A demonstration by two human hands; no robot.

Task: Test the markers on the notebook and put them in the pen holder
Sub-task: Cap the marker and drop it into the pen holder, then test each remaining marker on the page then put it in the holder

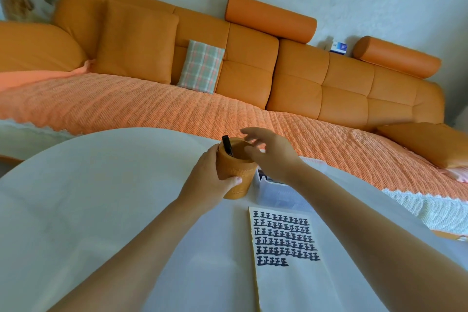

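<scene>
Orange quilted sofa at 12 o'clock behind white round counter. Clear plastic box, partly hidden by the right wrist, just at 3 o'clock of tan leather cylindrical pen holder; white notebook with black marks at 5. Left hand fingers wrapped round holder. Black marker stands inside, at rim's 10 o'clock. Right hand fingers spread over opening, empty, marker at their 9.
</scene>
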